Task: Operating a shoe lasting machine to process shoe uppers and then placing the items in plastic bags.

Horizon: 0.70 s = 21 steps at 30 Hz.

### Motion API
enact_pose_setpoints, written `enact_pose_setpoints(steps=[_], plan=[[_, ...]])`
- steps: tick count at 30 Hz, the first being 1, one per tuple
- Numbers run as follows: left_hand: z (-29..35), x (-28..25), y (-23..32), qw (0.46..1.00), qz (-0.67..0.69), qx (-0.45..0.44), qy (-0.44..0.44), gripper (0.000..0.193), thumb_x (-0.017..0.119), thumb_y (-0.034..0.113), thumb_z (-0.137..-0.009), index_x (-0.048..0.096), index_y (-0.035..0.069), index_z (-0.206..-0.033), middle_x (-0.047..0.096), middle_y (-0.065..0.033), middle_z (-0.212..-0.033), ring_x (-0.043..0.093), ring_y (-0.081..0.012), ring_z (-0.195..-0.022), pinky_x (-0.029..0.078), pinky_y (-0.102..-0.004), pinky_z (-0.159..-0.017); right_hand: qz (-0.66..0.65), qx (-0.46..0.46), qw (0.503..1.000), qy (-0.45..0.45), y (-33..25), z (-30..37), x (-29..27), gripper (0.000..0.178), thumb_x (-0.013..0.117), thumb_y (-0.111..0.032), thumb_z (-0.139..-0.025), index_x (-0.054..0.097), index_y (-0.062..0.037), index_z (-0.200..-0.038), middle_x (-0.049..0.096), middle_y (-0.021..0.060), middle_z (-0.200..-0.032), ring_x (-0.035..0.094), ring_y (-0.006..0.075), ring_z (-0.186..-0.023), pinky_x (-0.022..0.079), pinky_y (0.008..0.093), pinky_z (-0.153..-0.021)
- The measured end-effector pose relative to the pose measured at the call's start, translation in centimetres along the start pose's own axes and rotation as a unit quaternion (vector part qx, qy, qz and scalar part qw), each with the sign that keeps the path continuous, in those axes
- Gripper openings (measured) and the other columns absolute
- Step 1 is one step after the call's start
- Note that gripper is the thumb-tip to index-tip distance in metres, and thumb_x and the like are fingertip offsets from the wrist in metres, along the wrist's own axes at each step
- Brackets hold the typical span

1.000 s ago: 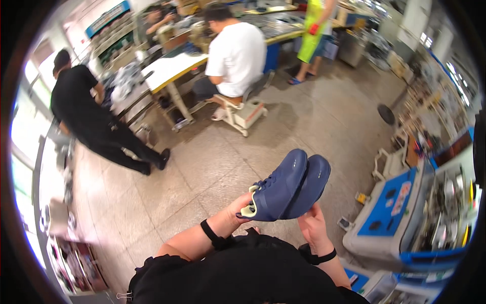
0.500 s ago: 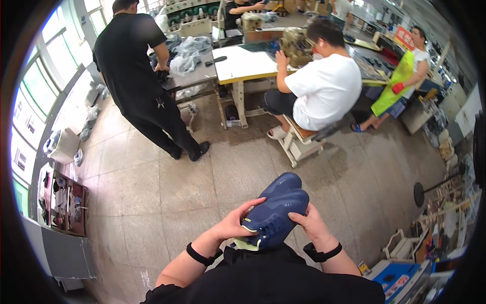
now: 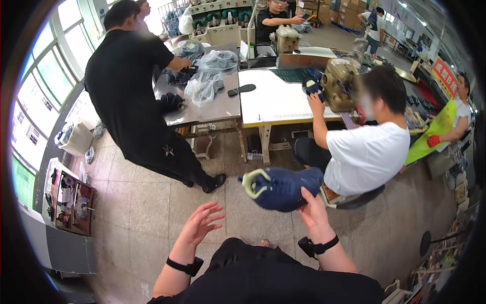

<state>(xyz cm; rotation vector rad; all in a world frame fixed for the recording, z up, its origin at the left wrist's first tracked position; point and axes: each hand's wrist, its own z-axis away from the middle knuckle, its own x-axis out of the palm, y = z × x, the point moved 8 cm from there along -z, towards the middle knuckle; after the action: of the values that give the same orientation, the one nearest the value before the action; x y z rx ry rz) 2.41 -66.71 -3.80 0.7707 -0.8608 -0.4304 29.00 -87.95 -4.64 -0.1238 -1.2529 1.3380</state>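
Note:
A navy blue shoe (image 3: 281,189) with a pale lime lining and dark laces is held out in front of me, its opening facing left. My right hand (image 3: 315,215) grips it near the toe, thumb on the upper and the other fingers mostly hidden beneath. I cannot tell whether a second shoe lies behind it. My left hand (image 3: 201,223) is off to the left of the shoe, raised, its fingers apart and nothing in them. Both wrists wear black bands.
A person in white (image 3: 367,157) sits ahead right at a sewing machine (image 3: 340,85) on a white-topped table (image 3: 263,109). A person in black (image 3: 131,96) stands left at a grey table (image 3: 228,109) bearing plastic bags (image 3: 203,87) and a dark sole (image 3: 242,90). A shelf (image 3: 71,200) stands far left.
My left hand has let go of the navy footwear and moved left. The right hand has carried it forward and turned its opening leftward. Two toes showed before. The view has shifted toward the tables.

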Motion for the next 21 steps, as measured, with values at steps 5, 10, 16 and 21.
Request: enact_pose_setpoints(steps=[5,10,16,21], plan=[[-8.4,-6.0,3.1,0.998,-0.002,-0.050,0.045,0.046,0.053,0.035,-0.095,0.050,0.005,-0.129,0.058,-0.0160,-0.125,0.058,-0.0301,-0.111,0.050,-0.0406,-0.089,-0.027,-0.075,0.997,-0.003,-3.3,-13.7,5.9,0.037,0.065,-0.009,-0.088,0.054,-0.0040,-0.123,0.062,0.0067,-0.118,0.061,0.0196,-0.108,0.051,0.0356,-0.090],[-19.2,-8.0,10.1,0.999,-0.014,-0.028,0.030,0.037,0.054,0.031,-0.097,0.054,0.006,-0.124,0.062,-0.0131,-0.116,0.061,-0.0244,-0.104,0.052,-0.0350,-0.084,-0.074,-0.121,0.988,0.055,-7.8,-23.1,11.5,0.038,0.072,-0.013,-0.085,0.056,-0.0089,-0.119,0.063,0.0040,-0.112,0.063,0.0162,-0.099,0.052,0.0332,-0.081],[-29.9,-8.3,17.6,0.996,-0.072,-0.046,-0.003,0.031,0.052,0.025,-0.098,0.054,0.004,-0.120,0.065,-0.0119,-0.107,0.065,-0.0212,-0.095,0.054,-0.0326,-0.077,-0.037,-0.271,0.953,0.130,-15.8,-31.3,16.1,0.042,0.073,-0.013,-0.085,0.054,-0.0097,-0.122,0.062,0.0035,-0.116,0.063,0.0146,-0.100,0.054,0.0282,-0.081],[-36.5,-10.0,19.9,0.994,-0.074,-0.064,0.044,0.029,0.053,0.027,-0.097,0.055,0.004,-0.116,0.065,-0.0135,-0.103,0.065,-0.0239,-0.092,0.054,-0.0344,-0.075,-0.058,-0.357,0.916,0.172,-22.0,-39.9,18.1,0.039,0.071,-0.008,-0.085,0.056,-0.0042,-0.120,0.062,0.0073,-0.115,0.063,0.0181,-0.102,0.055,0.0296,-0.084]])
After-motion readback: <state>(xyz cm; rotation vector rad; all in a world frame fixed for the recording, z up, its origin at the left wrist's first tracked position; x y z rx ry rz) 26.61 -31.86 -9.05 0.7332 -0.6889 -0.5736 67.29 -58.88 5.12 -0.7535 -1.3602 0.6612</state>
